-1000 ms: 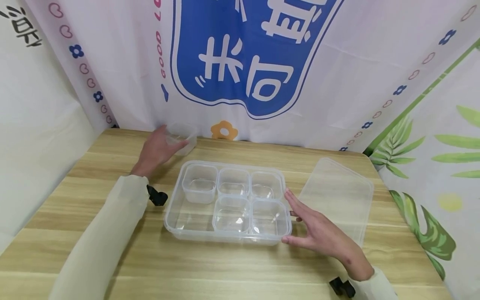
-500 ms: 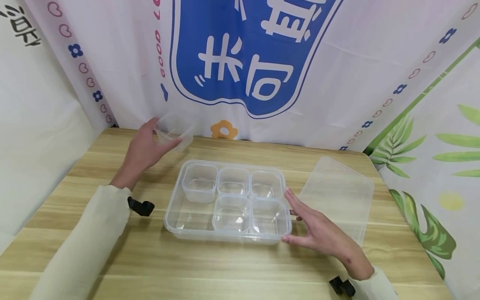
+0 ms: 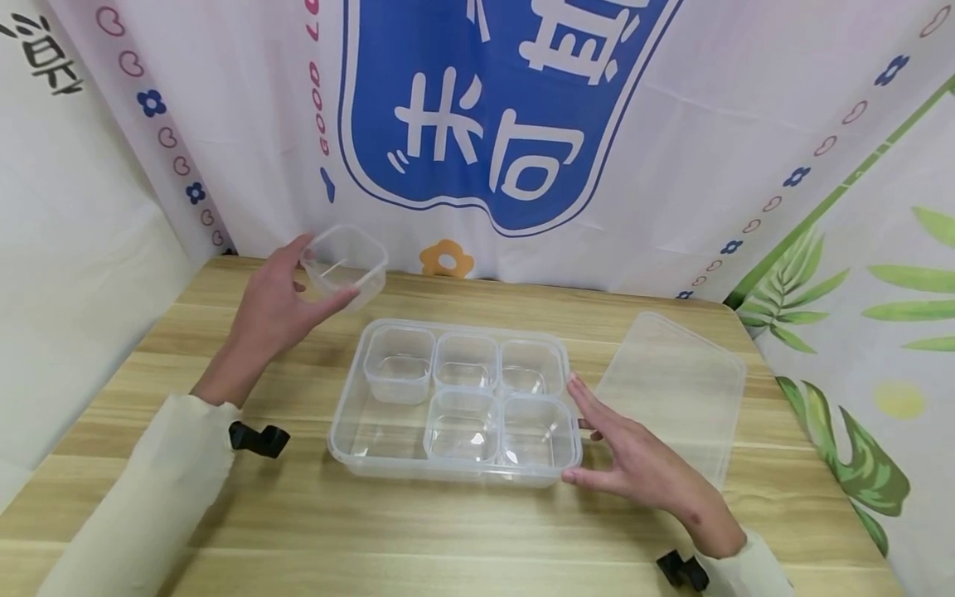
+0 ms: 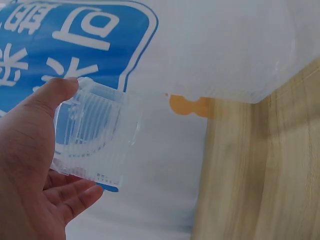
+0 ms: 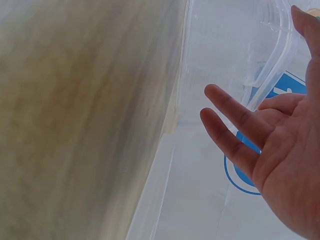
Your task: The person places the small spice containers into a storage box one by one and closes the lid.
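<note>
Between thumb and fingers, my left hand (image 3: 272,307) grips a small clear plastic container (image 3: 351,261), raised above the table's back left. In the left wrist view the container (image 4: 97,132) shows its ribbed side and base, with the thumb on one edge and fingers on the opposite one. A large clear rectangular box (image 3: 373,474) sits mid-table. Inside are several small clear containers (image 3: 399,390); its front left space shows bare floor. My right hand (image 3: 634,464) rests at the box's right end, fingers spread and fairly straight, as the right wrist view also shows.
A translucent flat lid (image 3: 679,390) lies on the wooden table (image 3: 448,539) to the right of the box, partly behind the right hand. A white printed cloth (image 3: 642,191) hangs along the table's back edge.
My left hand has drawn back to the left and nearer with the small container, which is lifted and tilted differently. The right hand and the large box stay put.
</note>
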A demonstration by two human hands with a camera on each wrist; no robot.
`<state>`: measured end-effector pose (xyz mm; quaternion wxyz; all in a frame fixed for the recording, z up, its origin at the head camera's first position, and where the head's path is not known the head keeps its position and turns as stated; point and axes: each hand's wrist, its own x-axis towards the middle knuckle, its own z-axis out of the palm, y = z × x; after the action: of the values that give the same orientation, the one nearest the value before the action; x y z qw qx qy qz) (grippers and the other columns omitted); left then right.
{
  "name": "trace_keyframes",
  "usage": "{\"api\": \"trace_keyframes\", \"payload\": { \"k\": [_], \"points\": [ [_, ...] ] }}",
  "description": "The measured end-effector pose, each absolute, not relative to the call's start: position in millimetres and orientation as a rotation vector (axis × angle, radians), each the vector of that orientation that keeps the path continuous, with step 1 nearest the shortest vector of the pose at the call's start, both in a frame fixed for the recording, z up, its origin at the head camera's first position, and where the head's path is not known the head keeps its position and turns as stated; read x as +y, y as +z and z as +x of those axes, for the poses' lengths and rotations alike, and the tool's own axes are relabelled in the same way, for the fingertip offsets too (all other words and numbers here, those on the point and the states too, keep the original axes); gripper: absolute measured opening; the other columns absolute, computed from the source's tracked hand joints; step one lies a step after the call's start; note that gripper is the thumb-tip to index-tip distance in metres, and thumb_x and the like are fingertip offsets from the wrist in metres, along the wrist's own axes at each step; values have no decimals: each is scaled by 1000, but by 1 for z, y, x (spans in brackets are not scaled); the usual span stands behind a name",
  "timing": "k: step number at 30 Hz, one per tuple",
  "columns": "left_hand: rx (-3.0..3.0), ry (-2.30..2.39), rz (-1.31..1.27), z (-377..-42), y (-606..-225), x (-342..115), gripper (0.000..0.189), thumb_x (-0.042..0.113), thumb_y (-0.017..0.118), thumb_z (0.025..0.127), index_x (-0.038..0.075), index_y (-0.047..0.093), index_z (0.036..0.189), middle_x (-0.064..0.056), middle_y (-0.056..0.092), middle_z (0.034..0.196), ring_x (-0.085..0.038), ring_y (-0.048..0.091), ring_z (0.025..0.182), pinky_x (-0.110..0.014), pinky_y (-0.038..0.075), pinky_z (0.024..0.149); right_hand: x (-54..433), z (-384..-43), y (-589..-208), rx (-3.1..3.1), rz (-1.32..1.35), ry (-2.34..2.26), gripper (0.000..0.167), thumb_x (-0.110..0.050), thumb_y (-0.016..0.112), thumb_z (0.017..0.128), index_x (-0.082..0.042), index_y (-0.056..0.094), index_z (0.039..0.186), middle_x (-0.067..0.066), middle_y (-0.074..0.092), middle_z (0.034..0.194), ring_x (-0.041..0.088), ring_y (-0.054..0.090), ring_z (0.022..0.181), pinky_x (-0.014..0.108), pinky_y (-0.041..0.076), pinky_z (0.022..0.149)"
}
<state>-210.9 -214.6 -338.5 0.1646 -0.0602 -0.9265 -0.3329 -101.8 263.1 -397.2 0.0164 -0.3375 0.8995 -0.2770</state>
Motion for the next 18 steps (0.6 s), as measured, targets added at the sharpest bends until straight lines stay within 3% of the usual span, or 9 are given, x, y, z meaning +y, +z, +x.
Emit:
{"api": "trace_keyframes", "payload": {
  "k": [10, 18],
  "points": [
    [-2535, -991, -326, -189, -331, -211, 89, 39, 84, 85, 4, 42, 155, -21, 57, 135, -39, 63, 100, -53, 56, 80, 263, -103, -398, 2813, -1080, -854, 106, -42, 81, 89, -8, 16, 165, 18, 18, 167, 21, 66, 115, 48, 52, 99],
    [-2490, -1029, -491, -170, -331, -211, 89, 21, 87, 80, -1, 42, 154, -24, 54, 139, -39, 58, 113, -22, 57, 81, 263, -101, -397, 2814, -1062, -847, 106, -45, 80, 89, -9, 16, 166, 19, 19, 167, 20, 66, 114, 51, 50, 102]
  ]
}}
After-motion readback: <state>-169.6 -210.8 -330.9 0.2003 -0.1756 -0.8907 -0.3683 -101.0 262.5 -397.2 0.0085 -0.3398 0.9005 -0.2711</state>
